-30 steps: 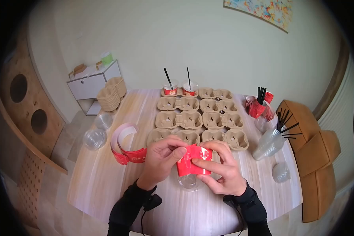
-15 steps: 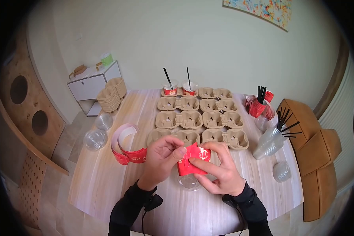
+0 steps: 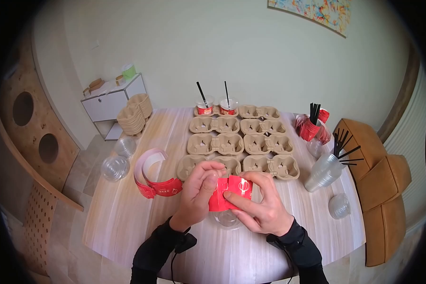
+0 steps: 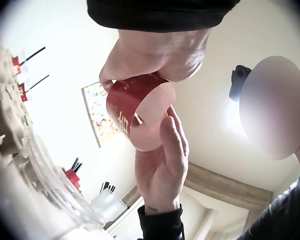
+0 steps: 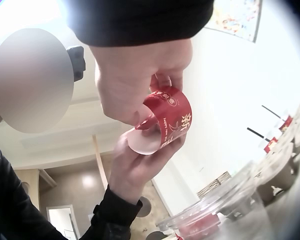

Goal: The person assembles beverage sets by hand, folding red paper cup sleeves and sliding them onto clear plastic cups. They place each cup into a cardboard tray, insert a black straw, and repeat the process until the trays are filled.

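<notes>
Both hands hold a red paper cup sleeve (image 3: pixel 241 187) with gold print, bent into a ring, above the near part of the table. My left hand (image 3: pixel 197 196) grips its left side, thumb pointing up beside a vertical seam. With index finger pressed on the front panel and thumb at the lower edge, my right hand (image 3: pixel 265 203) holds the right side. The ring's pale inside shows in the left wrist view, where the sleeve (image 4: pixel 122 107) sits between the two hands. Just below stands a clear plastic cup (image 3: pixel 227 220), partly hidden by the sleeve.
Rows of brown cup carriers (image 3: pixel 229 143) fill the table's middle; two cups with black straws stand in the farthest. More red sleeves (image 3: pixel 163 188) lie curled at left, near clear lids (image 3: pixel 115 168). At right are stacked clear cups (image 3: pixel 324 173) and black straws (image 3: pixel 346 150).
The sleeve has tilted and shifted slightly left, so its seam now faces up front. My left hand has turned, its thumb now more upright. My right hand keeps its hold.
</notes>
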`<move>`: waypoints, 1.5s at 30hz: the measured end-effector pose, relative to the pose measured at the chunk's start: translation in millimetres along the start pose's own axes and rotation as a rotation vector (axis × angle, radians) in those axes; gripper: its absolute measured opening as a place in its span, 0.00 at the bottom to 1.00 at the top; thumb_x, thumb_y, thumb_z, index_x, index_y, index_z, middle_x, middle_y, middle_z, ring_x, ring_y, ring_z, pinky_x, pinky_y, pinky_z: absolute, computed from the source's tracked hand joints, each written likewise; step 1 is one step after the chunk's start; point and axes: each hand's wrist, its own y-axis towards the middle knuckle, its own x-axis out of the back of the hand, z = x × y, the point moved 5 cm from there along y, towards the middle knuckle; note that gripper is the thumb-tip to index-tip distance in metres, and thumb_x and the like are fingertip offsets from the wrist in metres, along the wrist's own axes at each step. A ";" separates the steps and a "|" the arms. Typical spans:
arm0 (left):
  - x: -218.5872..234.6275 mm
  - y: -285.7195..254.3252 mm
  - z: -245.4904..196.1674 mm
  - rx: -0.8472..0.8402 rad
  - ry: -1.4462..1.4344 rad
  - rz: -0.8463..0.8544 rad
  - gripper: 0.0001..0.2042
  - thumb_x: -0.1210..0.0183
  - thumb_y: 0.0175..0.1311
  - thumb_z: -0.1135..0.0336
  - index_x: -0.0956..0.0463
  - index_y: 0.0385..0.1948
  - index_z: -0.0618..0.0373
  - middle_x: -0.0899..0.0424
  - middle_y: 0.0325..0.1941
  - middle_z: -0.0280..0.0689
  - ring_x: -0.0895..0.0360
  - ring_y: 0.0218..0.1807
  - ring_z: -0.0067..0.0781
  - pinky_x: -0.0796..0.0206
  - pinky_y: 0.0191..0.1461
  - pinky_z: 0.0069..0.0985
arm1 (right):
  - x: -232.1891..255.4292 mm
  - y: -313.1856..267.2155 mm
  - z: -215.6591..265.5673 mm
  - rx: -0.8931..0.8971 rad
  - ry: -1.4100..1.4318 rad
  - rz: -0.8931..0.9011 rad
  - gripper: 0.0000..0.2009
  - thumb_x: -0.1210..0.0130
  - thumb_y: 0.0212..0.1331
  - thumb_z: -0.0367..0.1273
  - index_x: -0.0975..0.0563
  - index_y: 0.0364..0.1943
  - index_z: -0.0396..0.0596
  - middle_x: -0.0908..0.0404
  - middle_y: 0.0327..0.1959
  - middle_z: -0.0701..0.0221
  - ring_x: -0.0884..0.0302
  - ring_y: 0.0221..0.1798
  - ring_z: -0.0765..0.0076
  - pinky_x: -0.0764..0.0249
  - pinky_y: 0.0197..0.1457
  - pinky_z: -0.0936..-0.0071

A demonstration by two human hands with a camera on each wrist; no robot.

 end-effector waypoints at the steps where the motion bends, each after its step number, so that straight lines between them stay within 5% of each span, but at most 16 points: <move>1: -0.3 -0.1 0.4 -0.006 -0.032 0.029 0.13 0.53 0.79 0.65 0.34 0.57 0.62 0.20 0.46 0.35 0.27 0.52 0.19 0.35 0.59 0.21 | -0.3 0.3 0.5 -0.002 -0.003 0.002 0.21 0.31 0.44 0.29 0.16 0.49 0.51 0.29 0.53 0.53 0.27 0.53 0.46 0.26 0.54 0.58; 8: -8.9 -3.9 -2.9 0.054 -0.014 0.025 0.12 0.54 0.78 0.65 0.38 0.56 0.61 0.25 0.39 0.32 0.25 0.47 0.22 0.33 0.63 0.30 | -0.4 2.6 7.6 0.016 -0.006 0.008 0.21 0.31 0.44 0.30 0.16 0.48 0.48 0.28 0.52 0.54 0.27 0.54 0.47 0.26 0.55 0.59; 11: -3.2 -2.5 3.5 0.012 -0.010 0.023 0.14 0.53 0.78 0.64 0.37 0.56 0.61 0.18 0.46 0.41 0.25 0.51 0.21 0.34 0.59 0.22 | -3.0 1.0 7.4 0.022 0.013 0.018 0.21 0.31 0.44 0.29 0.16 0.48 0.47 0.27 0.52 0.54 0.27 0.54 0.48 0.27 0.56 0.59; 15: -4.4 -1.6 1.8 0.021 -0.011 -0.001 0.13 0.53 0.78 0.65 0.37 0.57 0.62 0.19 0.41 0.38 0.25 0.51 0.21 0.34 0.61 0.24 | -4.2 -0.5 4.5 0.023 0.049 0.002 0.22 0.31 0.44 0.30 0.17 0.49 0.47 0.27 0.53 0.53 0.27 0.54 0.47 0.28 0.57 0.58; 22: -16.8 -7.3 -12.9 0.011 -0.004 0.168 0.22 0.52 0.67 0.79 0.42 0.63 0.62 0.32 0.34 0.29 0.36 0.36 0.15 0.41 0.45 0.16 | -5.6 -13.1 -9.2 -0.171 0.251 -0.200 0.29 0.29 0.48 0.29 0.24 0.59 0.41 0.32 0.57 0.55 0.28 0.56 0.53 0.27 0.56 0.64; 29: -10.8 -11.8 -3.8 0.107 0.124 0.198 0.23 0.50 0.64 0.80 0.42 0.61 0.63 0.32 0.33 0.27 0.39 0.31 0.10 0.45 0.37 0.12 | -2.2 -8.3 -6.9 -0.267 0.386 -0.078 0.34 0.28 0.47 0.30 0.27 0.62 0.39 0.33 0.56 0.56 0.27 0.54 0.57 0.28 0.56 0.66; 35: -22.6 -9.8 -7.6 0.104 0.278 0.351 0.22 0.48 0.64 0.78 0.42 0.59 0.66 0.32 0.28 0.26 0.37 0.29 0.13 0.41 0.39 0.16 | -9.7 -13.6 -23.2 -0.420 0.587 -0.013 0.14 0.38 0.58 0.25 0.21 0.49 0.39 0.23 0.41 0.63 0.24 0.44 0.63 0.29 0.51 0.70; 45: -31.7 -12.3 -6.7 0.139 0.395 0.425 0.29 0.49 0.61 0.81 0.52 0.64 0.63 0.29 0.23 0.26 0.34 0.33 0.15 0.40 0.41 0.16 | -10.8 -17.8 -30.7 -0.557 0.613 0.099 0.05 0.40 0.58 0.22 0.23 0.36 0.42 0.24 0.40 0.65 0.25 0.45 0.61 0.30 0.52 0.69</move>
